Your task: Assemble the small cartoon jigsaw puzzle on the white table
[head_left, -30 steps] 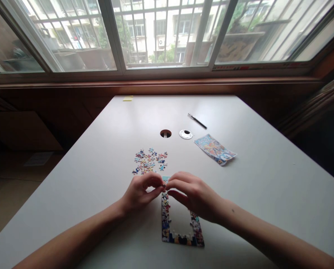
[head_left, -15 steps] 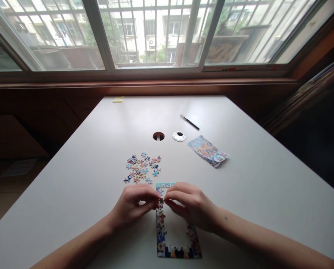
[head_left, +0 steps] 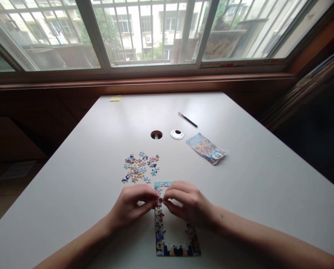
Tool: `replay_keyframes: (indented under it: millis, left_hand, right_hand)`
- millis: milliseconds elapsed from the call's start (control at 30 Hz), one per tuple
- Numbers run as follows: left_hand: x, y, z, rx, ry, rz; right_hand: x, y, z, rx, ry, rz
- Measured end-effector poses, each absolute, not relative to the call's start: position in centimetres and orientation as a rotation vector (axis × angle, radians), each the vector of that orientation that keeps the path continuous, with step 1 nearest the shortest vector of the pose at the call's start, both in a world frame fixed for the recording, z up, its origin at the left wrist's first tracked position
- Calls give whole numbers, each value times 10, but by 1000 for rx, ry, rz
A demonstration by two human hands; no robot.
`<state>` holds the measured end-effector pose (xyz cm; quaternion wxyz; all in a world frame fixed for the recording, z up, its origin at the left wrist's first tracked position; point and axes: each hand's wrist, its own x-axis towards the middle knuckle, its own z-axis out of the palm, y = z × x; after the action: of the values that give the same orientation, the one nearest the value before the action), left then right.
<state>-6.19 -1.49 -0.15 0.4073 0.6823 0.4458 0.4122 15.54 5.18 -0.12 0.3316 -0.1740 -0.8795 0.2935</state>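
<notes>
A small dark jigsaw piece sits between the fingertips of my left hand and my right hand. Each hand is closed in a pinch, thumb against fingers, from opposite sides of the piece. Under them lies a jigsaw puzzle with its border pieces joined and a bare middle. The piece is over the puzzle's upper left side; whether it is seated there I cannot tell. My right hand covers the puzzle's upper right part. Beyond my left hand, several loose jigsaw pieces are spread in a pile.
A creased picture sheet lies right of centre on the white table. Farther back are a black pen, a round metal cover and a cable hole. A yellow sticky note is at the far left edge.
The view has shifted slightly. Both hands keep nearly the same pinched pose at the puzzle's left side, and the dark piece between the fingertips shows a little more clearly.
</notes>
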Motion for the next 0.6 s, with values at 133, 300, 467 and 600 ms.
replay_keyframes:
  millis: [133,300,467,600]
  left_hand:
    - [-60,-16,-5,1421,1113,1204]
    - [-60,-17,-6,1364,1109,1215]
    - [-60,-18,-4,1440,1149,1180]
    - [-57,-8,0,1646,1281,1187]
  right_hand:
    - [159,68,-2,-764,-2029,988]
    - [162,76,-3,-792,-1907,1055]
    - [162,76,-7,-802,-1915,1069]
    - [160,84,-11,-860,-1903,1118]
